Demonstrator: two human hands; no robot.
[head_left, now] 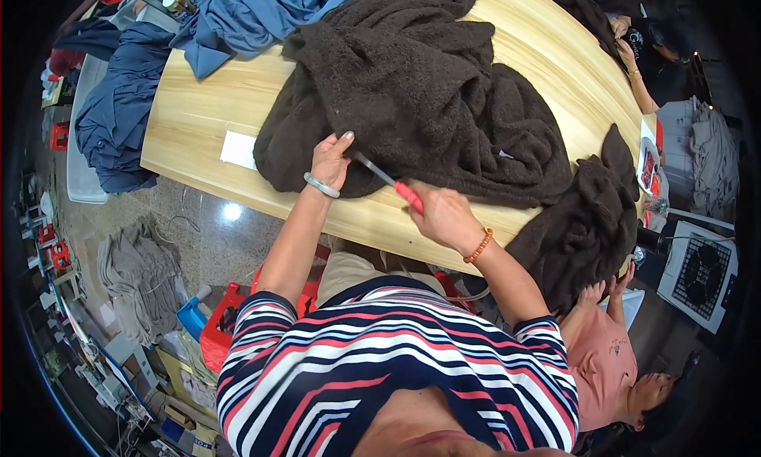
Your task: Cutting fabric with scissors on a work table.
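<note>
A large heap of dark brown fleecy fabric [396,84] lies bunched on the wooden table in front of me. My left hand [330,157], with a pale bangle at the wrist, pinches the fabric's near edge between thumb and fingers. In my right hand [448,219] is a tool with a red handle [409,195] and a slim metal shaft [376,168]; its exact kind cannot be made out. The shaft points up and left toward my left hand, its tip close to the pinched fabric. An orange bead bracelet circles my right wrist.
Blue fabric [246,21] is piled at the table's far left, with more in a white bin [86,172]. A white card [239,149] lies on the wooden tabletop [194,116]. Two people handle dark fabric on the right. A red stool [220,330] stands at my left.
</note>
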